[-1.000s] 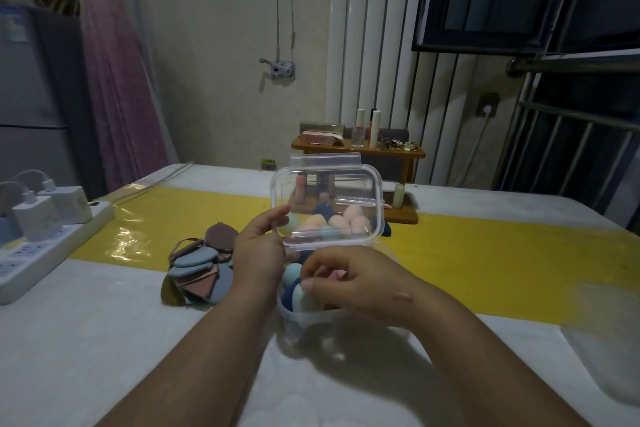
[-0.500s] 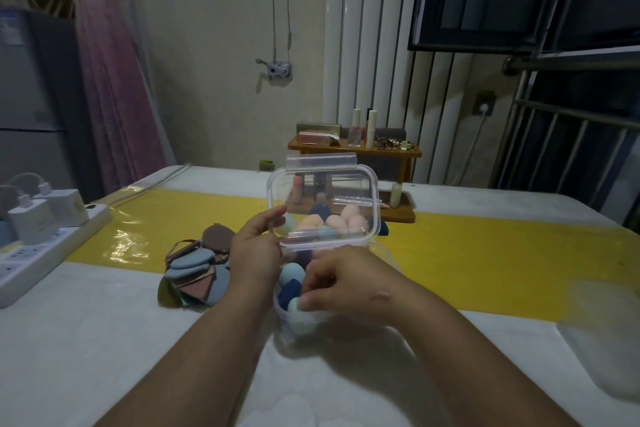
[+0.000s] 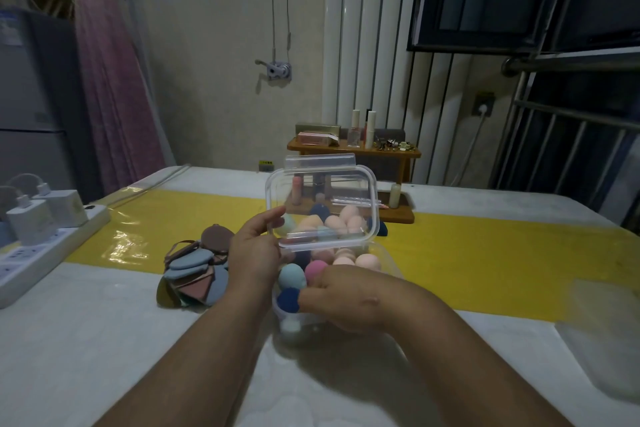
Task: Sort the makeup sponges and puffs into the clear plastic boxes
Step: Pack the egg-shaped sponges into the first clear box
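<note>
A clear plastic box sits on the table in front of me, filled with several egg-shaped sponges in teal, pink, navy and peach. My left hand holds the box's clear lid upright by its left edge. My right hand rests on the box's near side, fingers pressing the navy sponge. More sponges show through the lid, behind it. A pile of flat puffs in blue, brown and pink lies to the left of the box.
A white power strip with chargers lies at the table's left edge. A wooden cosmetics rack stands at the back. A yellow strip crosses the table. Another clear box sits at the right edge.
My right hand has slid down and toward me over the sponges in the box. The left hand keeps the lid raised in nearly the same place.
</note>
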